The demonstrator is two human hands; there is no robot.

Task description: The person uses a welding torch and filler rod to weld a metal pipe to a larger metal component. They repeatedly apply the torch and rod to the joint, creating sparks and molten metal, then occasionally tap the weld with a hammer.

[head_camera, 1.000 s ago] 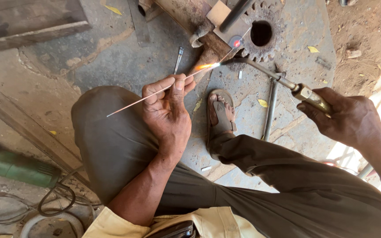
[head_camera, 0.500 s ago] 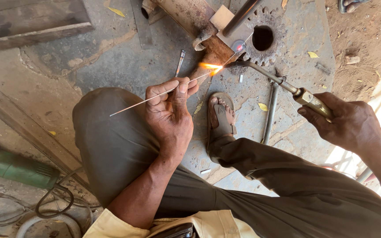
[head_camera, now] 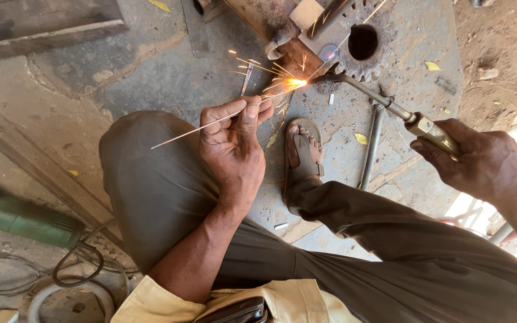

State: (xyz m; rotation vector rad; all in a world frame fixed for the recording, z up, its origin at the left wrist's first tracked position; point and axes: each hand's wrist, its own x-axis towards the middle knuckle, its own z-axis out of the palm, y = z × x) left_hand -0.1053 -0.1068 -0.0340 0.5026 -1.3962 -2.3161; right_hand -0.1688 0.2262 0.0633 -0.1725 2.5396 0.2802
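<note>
Head view: left hand [head_camera: 234,149] pinching thin filler rod [head_camera: 210,125], long axis running from eight o'clock up to two o'clock, tip at glowing spark point [head_camera: 296,82] on rusty metal workpiece [head_camera: 288,54]. Right hand [head_camera: 480,161] clenched round brass-handled torch [head_camera: 390,107], nozzle reaching toward ten o'clock. Left hand nearer the glow.

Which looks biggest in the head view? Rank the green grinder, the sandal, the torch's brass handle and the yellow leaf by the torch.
1. Green grinder, though it lies nearer the camera and is cut off by the frame edge.
2. Sandal.
3. Brass handle, partly hidden in the right hand.
4. Yellow leaf.
</note>
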